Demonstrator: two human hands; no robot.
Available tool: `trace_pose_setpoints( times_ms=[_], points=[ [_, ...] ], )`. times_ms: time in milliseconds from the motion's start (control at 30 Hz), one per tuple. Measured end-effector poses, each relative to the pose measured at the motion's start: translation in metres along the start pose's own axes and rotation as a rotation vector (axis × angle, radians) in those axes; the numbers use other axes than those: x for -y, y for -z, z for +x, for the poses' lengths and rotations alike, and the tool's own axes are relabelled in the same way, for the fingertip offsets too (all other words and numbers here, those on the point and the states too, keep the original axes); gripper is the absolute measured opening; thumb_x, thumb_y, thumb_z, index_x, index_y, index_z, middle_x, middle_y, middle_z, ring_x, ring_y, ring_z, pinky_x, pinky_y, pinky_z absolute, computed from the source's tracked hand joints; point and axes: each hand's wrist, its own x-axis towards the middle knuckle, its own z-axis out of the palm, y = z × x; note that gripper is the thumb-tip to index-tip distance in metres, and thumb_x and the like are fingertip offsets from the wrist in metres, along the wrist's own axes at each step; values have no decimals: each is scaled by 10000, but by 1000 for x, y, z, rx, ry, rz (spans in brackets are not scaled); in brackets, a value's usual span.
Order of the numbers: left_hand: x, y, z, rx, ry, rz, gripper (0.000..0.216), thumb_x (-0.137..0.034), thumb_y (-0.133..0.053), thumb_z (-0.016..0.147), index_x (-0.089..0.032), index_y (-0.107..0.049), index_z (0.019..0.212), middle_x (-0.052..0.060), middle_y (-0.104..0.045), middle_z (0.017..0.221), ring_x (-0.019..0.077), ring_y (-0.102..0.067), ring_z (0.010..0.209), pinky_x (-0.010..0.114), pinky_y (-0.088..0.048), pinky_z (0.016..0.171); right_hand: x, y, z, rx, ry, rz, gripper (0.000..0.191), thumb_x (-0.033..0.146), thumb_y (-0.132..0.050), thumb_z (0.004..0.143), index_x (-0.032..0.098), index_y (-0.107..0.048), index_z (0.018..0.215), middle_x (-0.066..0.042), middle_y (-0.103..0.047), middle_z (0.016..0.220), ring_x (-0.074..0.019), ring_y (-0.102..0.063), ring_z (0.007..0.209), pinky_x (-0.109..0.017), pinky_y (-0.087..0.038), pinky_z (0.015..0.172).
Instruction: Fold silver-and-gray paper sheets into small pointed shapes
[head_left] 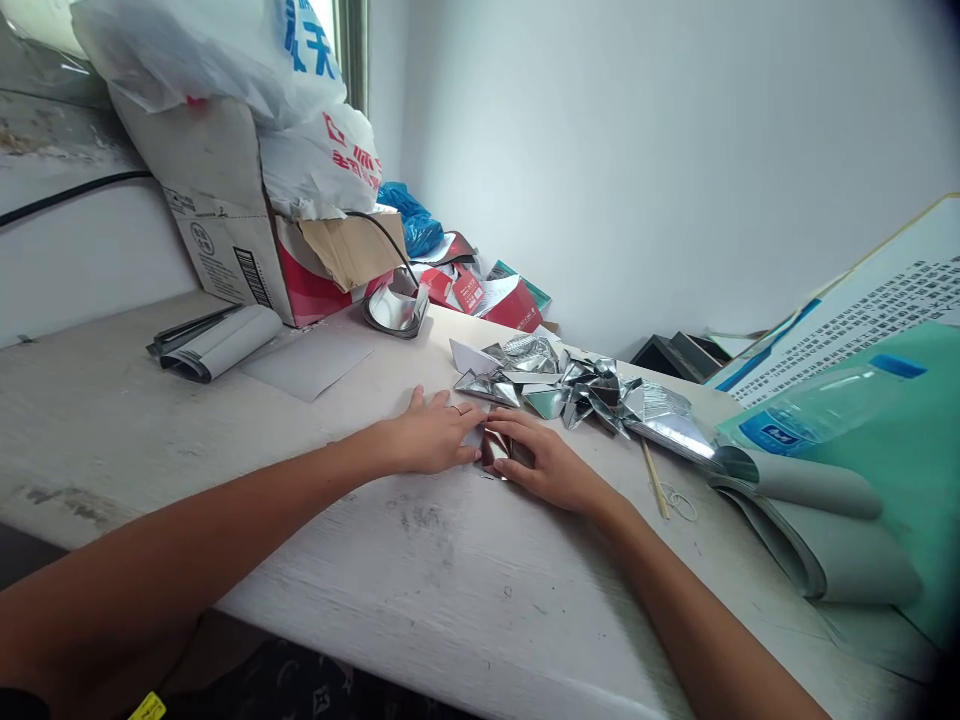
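Observation:
A small piece of silver foil paper [495, 450] lies on the table between my two hands, its shiny side partly showing. My left hand [435, 432] rests flat with fingers spread, its fingertips and thumb at the paper's left edge. My right hand [547, 460] curves over the right part of the paper, thumb near me and fingers on the far side. Part of the paper is hidden under the fingers. Just beyond the hands is a heap of folded silver foil pieces [577, 390].
Rolled grey-backed sheets [221, 343] and a flat sheet [311, 362] lie left. A carton [217, 220] topped with plastic bags [225, 60] stands behind them. At right are a wooden stick [655, 480], a rubber band [681, 505], folded sheets [840, 540] and a plastic bottle [840, 405].

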Motion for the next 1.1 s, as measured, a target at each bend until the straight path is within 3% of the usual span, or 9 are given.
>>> trace_pose_setpoints(
  times_ms=[567,967,1100],
  points=[
    [-3,-1,-1,24,15,32,566,-483,-407,988,-297,-347,1519,53,-305,1631,429,-227,1469,754,-98,1122,2,0,-4,74,-18,-45,511,248,-608,909,234,-549,1416,-110,-484,1518,-323,-345,1465,-586,-334,1173],
    [1,-5,0,13,-20,45,588,-520,-378,984,-281,-341,1520,75,-309,1628,433,-226,1468,733,-129,1117,8,3,-6,55,-28,12,578,212,-575,885,252,-481,1454,-103,-518,1471,-305,-449,1381,-542,-374,1142],
    [1,-6,1,4,-20,56,605,-532,-367,993,-247,-326,1525,122,-390,1575,435,-217,1470,708,-165,1116,8,2,-7,54,-51,-4,578,223,-574,891,230,-462,1458,-119,-494,1489,-310,-408,1414,-543,-354,1154]
  ],
)
